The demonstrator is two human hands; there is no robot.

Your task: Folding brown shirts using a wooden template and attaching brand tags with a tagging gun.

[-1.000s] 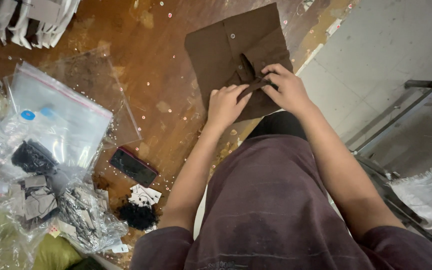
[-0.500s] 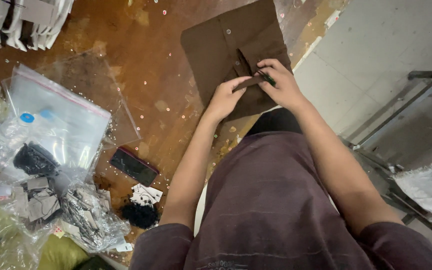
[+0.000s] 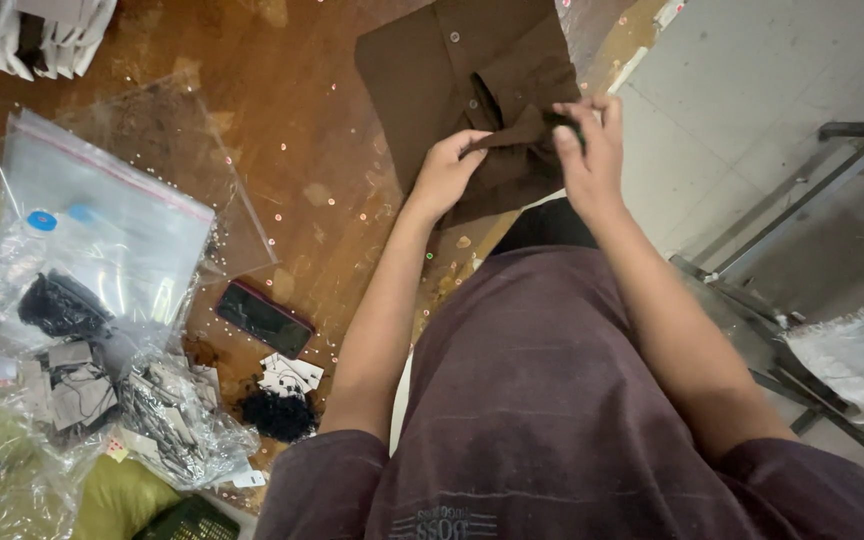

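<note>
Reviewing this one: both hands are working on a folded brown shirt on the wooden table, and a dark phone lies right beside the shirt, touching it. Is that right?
Not quite. In the head view the phone lies well apart from the shirt, nearer the plastic bags. The rest holds: the left hand and right hand both grip the shirt on the wooden table.

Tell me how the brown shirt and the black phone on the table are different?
The brown shirt is soft cloth, folded, with small pale buttons; the black phone is hard, flat and shiny. The shirt is much bigger than the phone. Both hands, left hand and right hand, pinch the shirt, while the phone lies untouched beside a clear plastic bag. Both are dark and rest on the same worn wooden table.
</note>
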